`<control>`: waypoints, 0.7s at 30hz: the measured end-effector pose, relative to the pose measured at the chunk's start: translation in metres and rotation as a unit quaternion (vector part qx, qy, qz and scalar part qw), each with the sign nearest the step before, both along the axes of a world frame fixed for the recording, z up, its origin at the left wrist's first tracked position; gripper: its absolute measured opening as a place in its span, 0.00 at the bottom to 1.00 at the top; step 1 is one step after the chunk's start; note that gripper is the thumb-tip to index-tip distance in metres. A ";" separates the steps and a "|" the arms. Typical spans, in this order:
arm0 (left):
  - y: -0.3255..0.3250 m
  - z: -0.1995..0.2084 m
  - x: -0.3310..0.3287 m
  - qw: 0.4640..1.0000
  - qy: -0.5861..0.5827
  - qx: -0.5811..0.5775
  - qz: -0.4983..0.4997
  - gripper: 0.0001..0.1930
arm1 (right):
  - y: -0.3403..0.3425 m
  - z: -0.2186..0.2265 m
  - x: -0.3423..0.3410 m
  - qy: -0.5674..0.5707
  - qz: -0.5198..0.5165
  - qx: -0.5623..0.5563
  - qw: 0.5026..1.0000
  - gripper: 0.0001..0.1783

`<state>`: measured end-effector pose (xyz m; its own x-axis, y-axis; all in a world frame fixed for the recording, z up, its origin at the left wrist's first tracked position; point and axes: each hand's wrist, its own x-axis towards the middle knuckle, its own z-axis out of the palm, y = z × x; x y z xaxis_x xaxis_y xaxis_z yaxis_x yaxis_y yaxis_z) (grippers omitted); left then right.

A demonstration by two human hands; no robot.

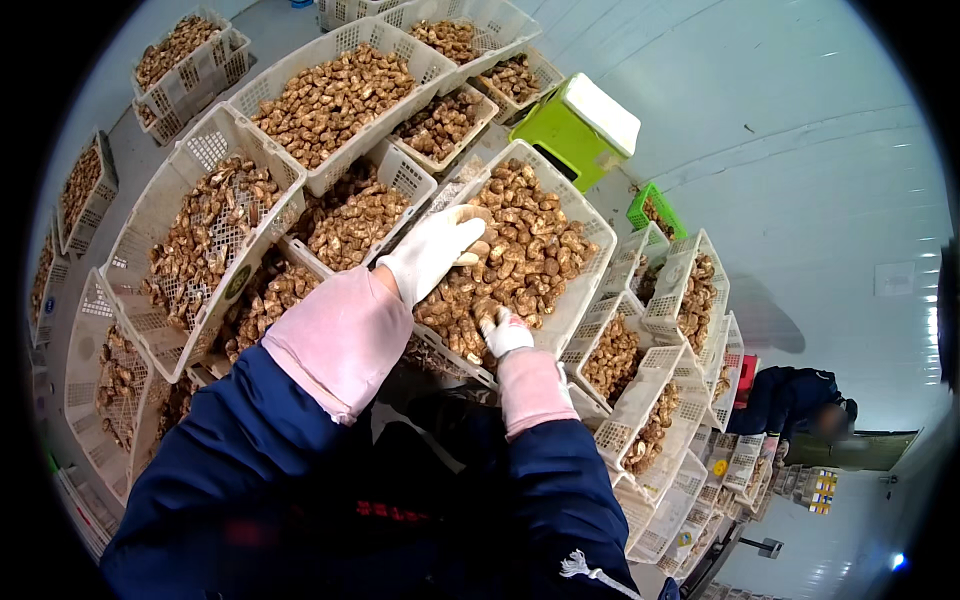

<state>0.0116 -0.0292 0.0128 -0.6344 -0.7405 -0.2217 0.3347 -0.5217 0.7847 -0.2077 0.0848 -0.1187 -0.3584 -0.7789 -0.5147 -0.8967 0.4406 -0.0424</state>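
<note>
In front of me a white plastic basket (597, 262) holds a heap of brown mushrooms (535, 235) with pale stems. My left hand (432, 252), in a white glove, lies against the heap at the basket's left side. Its fingers are stretched out and apart, the tips stained brown. Nearer to me, my right hand (508, 332), also in a white glove, reaches into the near part of the heap. Its fingers are curled about a mushroom, partly hidden among the others. Pink sleeve cuffs cover both wrists.
More white baskets of mushrooms (325, 100) stand on the left and beyond. A wide basket (125, 265) rests at the left. Stacked baskets (650, 480) line the right. A lime-green box (565, 140) with a white lid stands behind. A co-worker (790, 400) bends over at far right.
</note>
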 end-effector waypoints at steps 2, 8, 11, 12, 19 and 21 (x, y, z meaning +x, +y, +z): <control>0.001 -0.006 0.002 0.997 -0.071 -0.019 0.020 0.27 | -0.005 0.040 0.013 -0.126 -0.066 -0.185 0.972 0.30; 0.009 -0.016 -0.002 0.997 0.009 0.001 -0.074 0.19 | -0.024 0.141 0.072 -0.571 -0.107 -0.259 0.771 0.24; 0.010 -0.001 0.001 0.996 -0.069 -0.040 0.030 0.18 | -0.054 0.121 0.024 -0.377 -0.010 -0.355 0.856 0.21; 0.011 0.012 -0.009 0.997 -0.042 -0.045 0.043 0.21 | -0.062 0.083 -0.014 -0.363 -0.074 -0.415 0.831 0.20; 0.011 0.026 -0.008 0.996 -0.084 -0.001 0.039 0.27 | -0.069 0.021 -0.091 0.234 0.139 -0.066 0.960 0.23; 0.012 0.023 -0.009 0.996 -0.063 0.017 0.052 0.26 | -0.063 0.025 -0.084 0.239 0.088 -0.038 0.966 0.21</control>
<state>0.0030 -0.0171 0.0361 -0.5198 -0.7916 -0.3213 0.2885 -0.5166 0.8062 -0.2918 0.0218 -0.0934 -0.3995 -0.8788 -0.2611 -0.8825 0.2915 0.3691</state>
